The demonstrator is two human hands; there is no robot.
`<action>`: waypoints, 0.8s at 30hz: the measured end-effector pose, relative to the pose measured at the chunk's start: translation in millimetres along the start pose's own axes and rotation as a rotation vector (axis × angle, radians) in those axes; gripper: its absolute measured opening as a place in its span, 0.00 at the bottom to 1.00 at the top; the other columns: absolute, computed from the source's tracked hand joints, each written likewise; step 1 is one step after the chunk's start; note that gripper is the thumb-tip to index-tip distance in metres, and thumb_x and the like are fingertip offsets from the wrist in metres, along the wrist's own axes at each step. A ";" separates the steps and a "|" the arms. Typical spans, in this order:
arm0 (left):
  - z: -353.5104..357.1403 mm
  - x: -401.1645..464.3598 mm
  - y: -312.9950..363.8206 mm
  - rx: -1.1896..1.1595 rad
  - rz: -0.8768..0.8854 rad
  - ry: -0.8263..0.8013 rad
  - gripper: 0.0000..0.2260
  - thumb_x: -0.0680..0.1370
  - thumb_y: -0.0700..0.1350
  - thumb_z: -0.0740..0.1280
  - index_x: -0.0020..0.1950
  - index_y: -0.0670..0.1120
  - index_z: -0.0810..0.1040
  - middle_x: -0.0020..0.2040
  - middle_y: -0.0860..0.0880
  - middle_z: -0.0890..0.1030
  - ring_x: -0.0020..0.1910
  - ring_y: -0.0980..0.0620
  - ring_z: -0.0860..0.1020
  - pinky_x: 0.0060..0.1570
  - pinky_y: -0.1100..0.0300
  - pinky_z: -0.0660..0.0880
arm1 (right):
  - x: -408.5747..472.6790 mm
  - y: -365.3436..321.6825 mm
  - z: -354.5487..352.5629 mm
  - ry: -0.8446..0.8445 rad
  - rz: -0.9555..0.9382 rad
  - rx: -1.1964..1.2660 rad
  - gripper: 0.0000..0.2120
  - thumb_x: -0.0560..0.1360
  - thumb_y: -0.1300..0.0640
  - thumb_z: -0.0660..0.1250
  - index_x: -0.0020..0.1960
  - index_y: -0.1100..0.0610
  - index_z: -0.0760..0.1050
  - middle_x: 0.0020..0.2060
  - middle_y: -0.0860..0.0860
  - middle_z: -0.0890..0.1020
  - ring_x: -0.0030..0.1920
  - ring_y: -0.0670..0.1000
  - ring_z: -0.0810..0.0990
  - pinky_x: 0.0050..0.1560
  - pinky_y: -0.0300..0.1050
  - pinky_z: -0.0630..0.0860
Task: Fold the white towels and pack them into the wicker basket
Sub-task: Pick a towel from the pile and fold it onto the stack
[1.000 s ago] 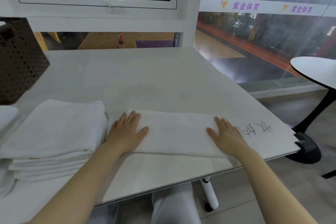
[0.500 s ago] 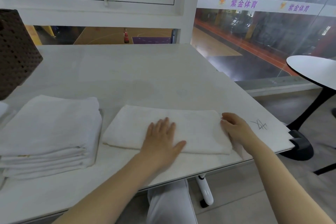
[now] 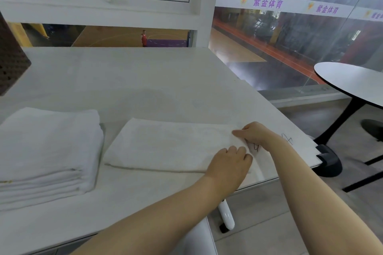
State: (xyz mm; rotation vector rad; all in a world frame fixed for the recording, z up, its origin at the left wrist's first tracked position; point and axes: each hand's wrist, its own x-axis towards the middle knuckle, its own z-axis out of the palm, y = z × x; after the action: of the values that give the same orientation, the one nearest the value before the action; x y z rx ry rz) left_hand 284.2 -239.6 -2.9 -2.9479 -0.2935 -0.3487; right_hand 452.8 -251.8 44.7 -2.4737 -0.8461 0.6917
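Where the half-folded towel (image 3: 165, 145) lies flat across the near part of the white table (image 3: 132, 80), both hands work at its right-hand end. The left hand (image 3: 230, 163) sits at the near right corner with its fingers curled over the cloth edge, gripping it. The right hand (image 3: 256, 132) sits at the far right corner, its fingers bent and pinching the towel edge there. The two hands lie close together, the left nearer the table's front edge, the right just beyond it. Both forearms reach in from the lower right.

A stack of folded towels (image 3: 47, 151) rests on the table just left of the half-folded towel, with a narrow strip of bare tabletop between them. The wicker basket (image 3: 10, 64), dark brown and woven, stands at the far left of the table, well apart from the hands, and is cut off by the frame edge.

Dark handwritten marks (image 3: 287, 138) show on the table surface beside the right wrist. A round table (image 3: 352, 80) with a black pedestal stands on the floor to the right. Beyond the glass, a sports court (image 3: 124, 37) is visible below.
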 end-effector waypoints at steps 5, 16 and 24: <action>-11.4 11.0 2.3 -0.010 -0.060 -0.055 0.15 0.58 0.53 0.78 0.40 0.52 0.78 0.31 0.54 0.73 0.24 0.55 0.70 0.25 0.60 0.51 | 0.7 4.9 -3.0 -0.013 -0.021 0.028 0.17 0.75 0.49 0.68 0.43 0.64 0.79 0.36 0.55 0.76 0.36 0.53 0.73 0.40 0.45 0.69; -59.3 -7.4 -23.7 -1.159 -0.502 0.200 0.08 0.77 0.42 0.61 0.54 0.45 0.66 0.45 0.51 0.70 0.37 0.52 0.69 0.35 0.59 0.63 | -32.2 -40.2 -40.2 -0.030 -0.058 0.541 0.03 0.76 0.60 0.67 0.46 0.59 0.74 0.33 0.55 0.76 0.28 0.50 0.73 0.25 0.38 0.72; -91.3 -66.0 -74.1 -1.607 -0.749 0.444 0.12 0.73 0.44 0.60 0.55 0.52 0.65 0.54 0.46 0.75 0.52 0.46 0.80 0.52 0.48 0.81 | -53.4 -162.4 -1.9 0.143 -0.329 0.306 0.09 0.70 0.60 0.66 0.33 0.58 0.70 0.21 0.51 0.74 0.24 0.49 0.70 0.26 0.39 0.68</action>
State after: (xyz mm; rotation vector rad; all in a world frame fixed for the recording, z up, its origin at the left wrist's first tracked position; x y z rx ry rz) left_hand 186.1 -195.7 78.5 -3.6540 -1.7169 -2.1494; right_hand 346.1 -170.3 150.6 -2.0240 -0.9815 0.4797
